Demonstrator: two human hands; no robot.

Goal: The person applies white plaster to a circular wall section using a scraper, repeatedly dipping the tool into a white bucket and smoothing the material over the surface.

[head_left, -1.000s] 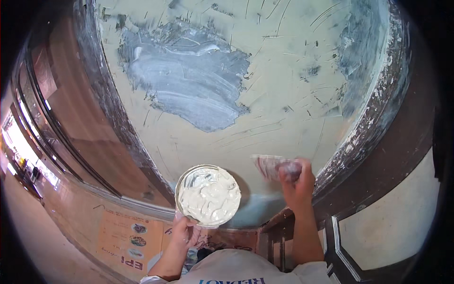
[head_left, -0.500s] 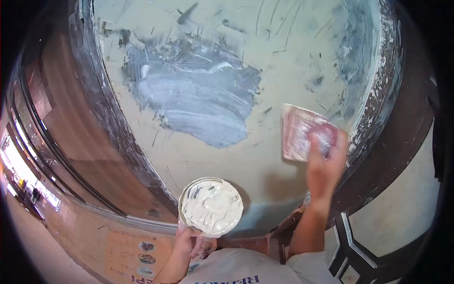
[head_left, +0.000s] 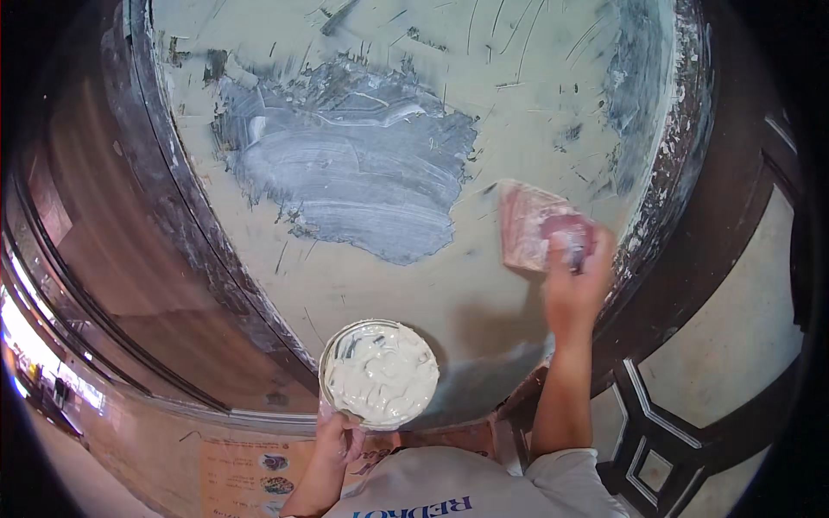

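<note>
My left hand (head_left: 337, 436) grips a round, shallow tub of creamy white paste (head_left: 380, 373) from below, in front of my body. My right hand (head_left: 577, 268) is closed on a pinkish, paste-smeared flat spreader (head_left: 527, 220), its blade at the pale panel, right of center, with some blur. The panel (head_left: 389, 34) fills the upper middle, cream with dark scratches and a large grey-blue smeared patch (head_left: 345, 168) at its center-left. Another grey patch (head_left: 629, 69) runs along its right side.
A weathered frame (head_left: 669, 147) edges the panel. Brown glossy panelling (head_left: 117, 242) curves along the left, and dark woodwork with cream insets (head_left: 717, 345) fills the right. An orange printed sheet (head_left: 237, 479) lies at the lower left, by a bright reflective floor area.
My right hand and spreader rose up the panel and right from low center over the last second, then shifted slightly left. My left hand still holds the tub, with little movement.
</note>
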